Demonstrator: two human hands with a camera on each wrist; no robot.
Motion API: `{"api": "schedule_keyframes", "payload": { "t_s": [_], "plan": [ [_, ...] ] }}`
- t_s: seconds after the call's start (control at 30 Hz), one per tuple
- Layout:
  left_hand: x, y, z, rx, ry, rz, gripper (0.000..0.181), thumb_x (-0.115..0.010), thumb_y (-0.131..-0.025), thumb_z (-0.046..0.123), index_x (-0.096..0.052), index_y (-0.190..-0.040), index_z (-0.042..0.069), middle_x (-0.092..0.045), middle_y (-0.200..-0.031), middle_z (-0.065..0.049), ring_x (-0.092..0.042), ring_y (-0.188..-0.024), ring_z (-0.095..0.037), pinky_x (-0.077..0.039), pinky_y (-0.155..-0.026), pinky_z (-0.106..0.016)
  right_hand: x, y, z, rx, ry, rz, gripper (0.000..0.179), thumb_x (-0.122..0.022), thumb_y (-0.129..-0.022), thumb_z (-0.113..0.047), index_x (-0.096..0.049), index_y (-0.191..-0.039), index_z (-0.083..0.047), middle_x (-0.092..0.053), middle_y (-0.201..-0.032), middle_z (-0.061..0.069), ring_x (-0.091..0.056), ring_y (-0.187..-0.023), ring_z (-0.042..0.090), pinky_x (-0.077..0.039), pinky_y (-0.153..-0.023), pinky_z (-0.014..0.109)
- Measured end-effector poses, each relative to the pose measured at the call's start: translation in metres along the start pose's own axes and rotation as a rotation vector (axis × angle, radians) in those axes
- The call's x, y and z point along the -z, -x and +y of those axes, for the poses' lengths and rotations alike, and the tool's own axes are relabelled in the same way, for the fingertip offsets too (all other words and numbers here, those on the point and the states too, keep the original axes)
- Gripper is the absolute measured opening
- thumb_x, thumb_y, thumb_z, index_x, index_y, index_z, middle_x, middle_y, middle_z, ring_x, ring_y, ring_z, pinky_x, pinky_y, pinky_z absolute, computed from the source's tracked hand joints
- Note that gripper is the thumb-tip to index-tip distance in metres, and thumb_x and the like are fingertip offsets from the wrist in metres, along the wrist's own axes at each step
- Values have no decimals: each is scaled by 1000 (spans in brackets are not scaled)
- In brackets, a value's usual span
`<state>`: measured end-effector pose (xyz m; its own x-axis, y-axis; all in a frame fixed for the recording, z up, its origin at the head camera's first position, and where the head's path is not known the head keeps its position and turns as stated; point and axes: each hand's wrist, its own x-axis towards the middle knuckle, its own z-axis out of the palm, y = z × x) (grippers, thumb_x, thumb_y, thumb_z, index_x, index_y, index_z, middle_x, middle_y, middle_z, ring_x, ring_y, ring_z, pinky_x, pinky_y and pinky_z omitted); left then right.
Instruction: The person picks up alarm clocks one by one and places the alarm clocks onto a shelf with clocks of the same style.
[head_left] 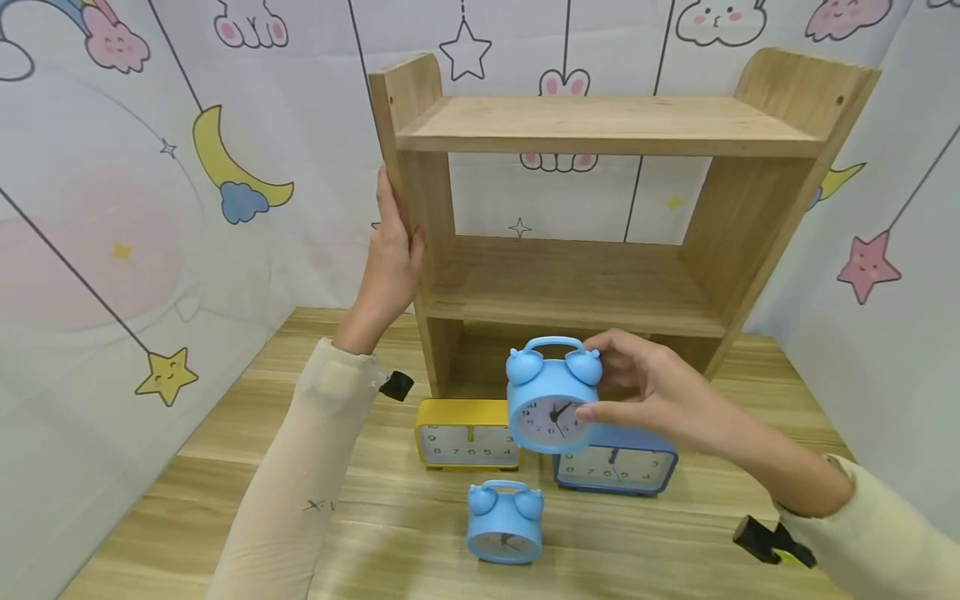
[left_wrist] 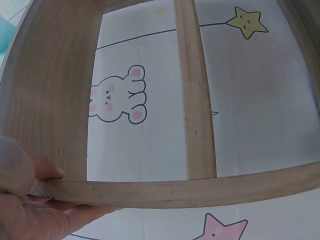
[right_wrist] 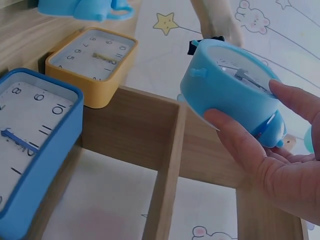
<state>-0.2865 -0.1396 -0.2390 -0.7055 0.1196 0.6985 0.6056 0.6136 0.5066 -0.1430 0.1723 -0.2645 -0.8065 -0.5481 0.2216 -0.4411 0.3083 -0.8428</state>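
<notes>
The right hand (head_left: 660,390) pinches a twin-bell alarm clock (head_left: 553,392), light blue with a carrying handle on top. The clock lies just left of the palm, out at the fingertips: the thumb presses the right edge of its face, and the other fingers reach behind the body beside the right bell. It is held upright, face toward the near side (the dial leans a little downward), raised off the table (head_left: 390,517) and on the near side of the wooden shelf (head_left: 577,283).

The left hand (head_left: 392,258) grips the shelf's left side panel, thumb at the front edge and fingers along the outside, well apart from the clock and farther off to the left.

Below the raised clock, a yellow rectangular clock (head_left: 463,442) stands to the left and a blue rectangular clock (head_left: 615,468) to the right, partly hidden by it. Nearer than both, a second light-blue clock (head_left: 504,525) stands on the table. Behind the shelf hangs a white backdrop (head_left: 322,100) with cartoon stars and clouds.
</notes>
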Motion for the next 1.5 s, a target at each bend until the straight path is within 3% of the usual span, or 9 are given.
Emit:
{"api": "schedule_keyframes", "payload": {
  "t_s": [0.53, 0.77, 1.13, 1.33, 1.5],
  "plan": [
    [1, 2, -5, -26, 6, 29, 78, -45, -101, -7, 6, -157, 6, -34, -148, -30, -47, -129, -42, -42, -104, -53, 13, -41, -31, 42, 61, 14, 53, -79, -85, -3, -54, -131, 6, -64, -117, 15, -68, -102, 26, -58, -82, 33],
    [2, 4, -6, -29, -2, 30, 77, -45, -100, -7, 6, -157, 2, -36, -145, -34, -49, -127, -45, -44, -103, -53, 18, -55, -43, 54, 122, 39, 59, -80, -85, -6, -53, -136, 4, -65, -119, 12, -66, -103, 24, -57, -83, 32],
    [0, 3, -5, -35, -1, 18, 76, -45, -101, -7, 6, -156, 0, -35, -145, -36, -49, -126, -47, -44, -103, -54, 27, -73, -63, 34, 19, 61, 58, -77, -87, -3, -45, -135, 2, -63, -121, 18, -67, -105, 31, -60, -77, 40],
    [-2, 2, -4, -46, -10, 17, 76, -45, -101, -6, 6, -156, 0, -35, -146, -34, -49, -126, -46, -44, -103, -54, 33, -80, -71, 65, 55, 81, 56, -76, -88, -3, -47, -136, 1, -63, -119, 17, -67, -106, 29, -59, -81, 38],
    [-2, 2, -5, -46, -5, 17, 76, -46, -101, -5, 6, -157, 1, -35, -146, -34, -49, -126, -46, -44, -102, -55, 38, -87, -83, 70, 52, 115, 56, -73, -90, -3, -48, -139, 1, -61, -119, 19, -68, -106, 29, -60, -77, 37]
  ]
}}
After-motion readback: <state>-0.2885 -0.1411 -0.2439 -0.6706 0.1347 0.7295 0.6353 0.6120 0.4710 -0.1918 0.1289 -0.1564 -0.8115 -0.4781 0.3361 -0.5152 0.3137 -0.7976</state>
